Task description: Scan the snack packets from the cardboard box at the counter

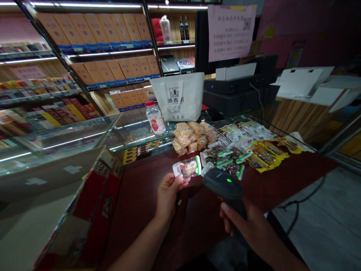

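Between the thumb and fingers of my left hand (169, 192) is a small clear snack packet (187, 168) with a green edge, held up over the dark red counter (141, 203). My right hand (239, 218) is wrapped round the handle of a black barcode scanner (223, 184); a green light glows on its top. The scanner's head points toward the packet, with a gap between them. Just beyond lie several similar green-edged packets (225, 158). Behind them are a pile of wrapped pastries (191, 135), yellow-edged packets (265, 154) and silvery packets (242, 131).
A white tote bag (180, 98) and a strawberry-labelled bottle (155, 118) stand at the back on the glass case. An open cardboard box (96, 210) borders the left. A monitor back with a paper notice (231, 34) and a black printer (239, 94) stand behind; cables hang right.
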A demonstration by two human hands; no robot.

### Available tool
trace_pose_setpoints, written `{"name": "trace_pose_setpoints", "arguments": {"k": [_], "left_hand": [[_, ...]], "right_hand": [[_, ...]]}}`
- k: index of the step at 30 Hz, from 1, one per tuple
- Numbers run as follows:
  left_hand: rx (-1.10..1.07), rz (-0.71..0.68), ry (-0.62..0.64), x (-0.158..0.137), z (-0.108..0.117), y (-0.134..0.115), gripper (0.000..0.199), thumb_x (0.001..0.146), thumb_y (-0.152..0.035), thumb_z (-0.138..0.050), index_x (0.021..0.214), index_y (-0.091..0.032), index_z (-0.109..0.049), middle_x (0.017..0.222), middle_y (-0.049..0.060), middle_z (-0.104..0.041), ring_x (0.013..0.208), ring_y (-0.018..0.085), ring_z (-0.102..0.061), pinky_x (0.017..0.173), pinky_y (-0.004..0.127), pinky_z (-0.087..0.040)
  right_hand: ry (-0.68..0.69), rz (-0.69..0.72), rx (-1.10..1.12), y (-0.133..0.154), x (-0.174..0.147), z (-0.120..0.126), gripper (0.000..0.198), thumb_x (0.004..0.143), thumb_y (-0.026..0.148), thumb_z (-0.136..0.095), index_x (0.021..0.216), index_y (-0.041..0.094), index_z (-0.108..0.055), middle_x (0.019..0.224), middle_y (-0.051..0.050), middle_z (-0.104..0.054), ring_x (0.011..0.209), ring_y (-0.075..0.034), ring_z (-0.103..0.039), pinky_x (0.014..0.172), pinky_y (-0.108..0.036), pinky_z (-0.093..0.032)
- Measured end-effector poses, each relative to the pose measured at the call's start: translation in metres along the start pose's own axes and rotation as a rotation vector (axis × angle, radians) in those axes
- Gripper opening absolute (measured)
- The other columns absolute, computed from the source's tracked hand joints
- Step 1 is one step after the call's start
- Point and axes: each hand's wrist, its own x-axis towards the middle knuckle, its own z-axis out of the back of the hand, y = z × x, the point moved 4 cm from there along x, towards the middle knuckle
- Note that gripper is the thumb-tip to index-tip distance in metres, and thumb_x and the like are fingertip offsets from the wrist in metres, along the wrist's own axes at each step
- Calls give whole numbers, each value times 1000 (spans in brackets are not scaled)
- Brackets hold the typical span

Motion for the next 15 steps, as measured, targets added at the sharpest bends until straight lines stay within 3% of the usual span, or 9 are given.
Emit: {"name": "trace_pose_setpoints", "arguments": {"k": [5,10,15], "left_hand": [[-37,16,-19,2,1,3,35,65,-33,-84,84,-14,-61,75,3,-73,73,18,-75,70,25,-59],[-29,-33,-24,0,2,0,34,67,-35,-83,83,-14,-62,77,4,-74,73,18,-75,70,25,-59],[-22,-276,-118,-10,15,-42,29,75,-37,-78,84,-15,-62,76,3,-74,69,16,-72,68,26,-59]], "right_hand": [[-16,9,35,1,-1,0,43,86,61,-61,92,19,-63,54,2,-63,44,-14,-58,44,-24,-46],[-19,-40,-20,-4,-4,3,46,82,65,-63,77,20,-62,47,2,-61,41,-14,-55,44,-24,-44],[-20,-97,-96,-13,-8,21,52,79,72,-60,78,20,-67,54,-1,-66,47,-17,-60,50,-28,-50]]}}
